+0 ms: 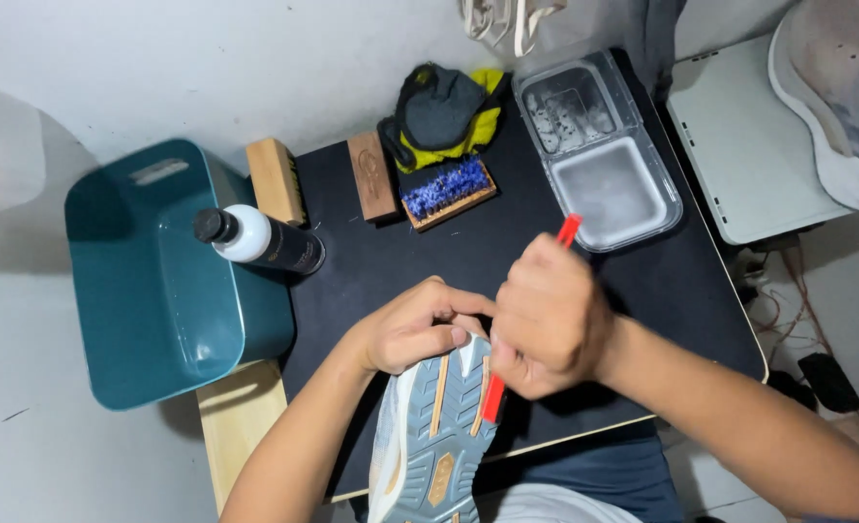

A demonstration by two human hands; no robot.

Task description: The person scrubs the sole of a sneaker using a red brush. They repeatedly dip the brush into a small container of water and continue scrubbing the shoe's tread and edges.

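A sneaker [436,436] lies sole up over the near edge of the black table [681,281], its grey-blue tread crossed by tan strips. My left hand [412,324] grips the sneaker's toe end. My right hand [546,315] is closed around a thin red tool [569,229], likely a small brush; its upper end sticks out above my fist and its lower end lies against the sole's right edge.
A teal bin [149,281] stands at the left with a dark bottle [260,239] beside it. Three wooden brushes [371,176], one with blue bristles, a dark and yellow cloth [444,111] and a clear two-part tray [599,145] sit at the back. A second shoe [836,97] lies at the top right.
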